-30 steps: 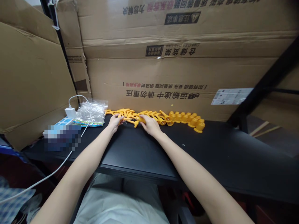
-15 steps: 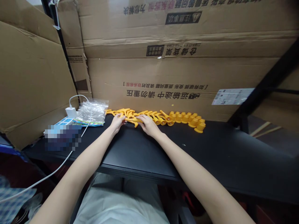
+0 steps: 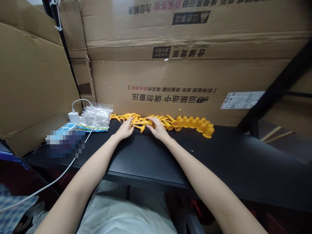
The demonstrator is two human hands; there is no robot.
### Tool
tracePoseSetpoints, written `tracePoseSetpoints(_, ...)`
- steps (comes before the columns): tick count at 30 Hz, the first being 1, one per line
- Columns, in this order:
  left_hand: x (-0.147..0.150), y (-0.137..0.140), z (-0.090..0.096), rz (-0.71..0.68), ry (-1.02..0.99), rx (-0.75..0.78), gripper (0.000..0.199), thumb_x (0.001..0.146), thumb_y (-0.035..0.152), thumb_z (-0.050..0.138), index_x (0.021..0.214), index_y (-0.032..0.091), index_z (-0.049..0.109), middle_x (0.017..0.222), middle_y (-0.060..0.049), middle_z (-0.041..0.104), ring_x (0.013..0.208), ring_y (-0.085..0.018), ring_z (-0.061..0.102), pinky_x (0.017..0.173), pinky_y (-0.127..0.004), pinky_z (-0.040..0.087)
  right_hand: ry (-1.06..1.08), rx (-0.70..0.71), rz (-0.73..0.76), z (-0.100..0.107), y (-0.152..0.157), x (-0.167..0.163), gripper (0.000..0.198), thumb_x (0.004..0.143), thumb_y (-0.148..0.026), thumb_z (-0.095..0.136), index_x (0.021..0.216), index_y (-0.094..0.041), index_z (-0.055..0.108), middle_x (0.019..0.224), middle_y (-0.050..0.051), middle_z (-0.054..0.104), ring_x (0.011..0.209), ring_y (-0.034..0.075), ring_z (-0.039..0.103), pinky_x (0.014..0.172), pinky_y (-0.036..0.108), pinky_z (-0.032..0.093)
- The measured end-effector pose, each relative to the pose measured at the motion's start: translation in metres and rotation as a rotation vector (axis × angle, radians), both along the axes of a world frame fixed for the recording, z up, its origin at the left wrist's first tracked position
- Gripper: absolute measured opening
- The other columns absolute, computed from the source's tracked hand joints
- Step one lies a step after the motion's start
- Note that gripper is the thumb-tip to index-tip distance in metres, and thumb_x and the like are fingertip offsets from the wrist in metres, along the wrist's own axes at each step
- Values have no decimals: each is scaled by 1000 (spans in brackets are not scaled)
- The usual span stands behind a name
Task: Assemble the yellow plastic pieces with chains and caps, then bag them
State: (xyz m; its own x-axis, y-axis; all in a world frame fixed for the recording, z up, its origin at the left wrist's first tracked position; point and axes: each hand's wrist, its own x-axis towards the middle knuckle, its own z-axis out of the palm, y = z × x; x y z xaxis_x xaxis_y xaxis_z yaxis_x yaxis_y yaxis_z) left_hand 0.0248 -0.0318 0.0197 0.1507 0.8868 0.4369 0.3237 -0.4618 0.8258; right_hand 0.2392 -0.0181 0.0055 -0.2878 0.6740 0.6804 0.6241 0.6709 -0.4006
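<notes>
My left hand (image 3: 125, 128) is at the left side of a cluster of yellow branched plastic pieces (image 3: 130, 115), its thumb and fingers apart beside them. My right hand (image 3: 157, 128) has its thumb and fingers around the right end of a yellow plastic piece (image 3: 143, 123), which lies sideways between both hands. Just below it, the T-shaped end of another yellow piece (image 3: 141, 129) rests on the table. The fingertips are small and partly covered by the pieces.
Yellow funnel-like pieces (image 3: 175, 124) lie right of my hands, and rows of yellow cup-shaped pieces (image 3: 208, 131) stand beyond. At left are a clear plastic bag (image 3: 96, 115), a white charger (image 3: 73, 117) and a cable. Cardboard (image 3: 156, 74) backs the black table (image 3: 156, 159).
My left hand has shifted slightly right and its fingers have spread from the piece. My right hand has moved slightly right. The yellow pieces on the table stay about where they were.
</notes>
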Motion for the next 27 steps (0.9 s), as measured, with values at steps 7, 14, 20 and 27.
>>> tracePoseSetpoints(7,-5,0,3,150,285,-15,28,68,17,67,93,25,60,65,0,56,74,-23,59,81,-33,43,33,-28,65,-2,2,1,37,83,-19,54,120,-19,54,121,12,57,117,24,52,100,45,42)
tracePoseSetpoints(14,-9,8,-2,75,299,57,23,71,17,61,92,25,59,67,2,55,65,-17,52,74,-28,42,273,-349,226,2,7,8,33,80,-19,59,113,-17,55,120,11,61,106,19,63,97,40,47)
tracePoseSetpoints(20,-15,13,-4,41,323,99,23,72,19,59,94,25,59,69,2,54,63,-16,48,71,-25,39,337,-528,173,13,-4,9,28,79,-35,66,99,-16,65,90,7,72,74,19,70,85,40,53)
tracePoseSetpoints(27,-16,14,-3,41,403,127,22,75,21,56,97,24,57,71,1,55,66,-15,49,70,-24,39,447,-681,133,16,-8,2,43,83,-56,55,81,-14,64,68,6,70,60,16,67,70,32,56)
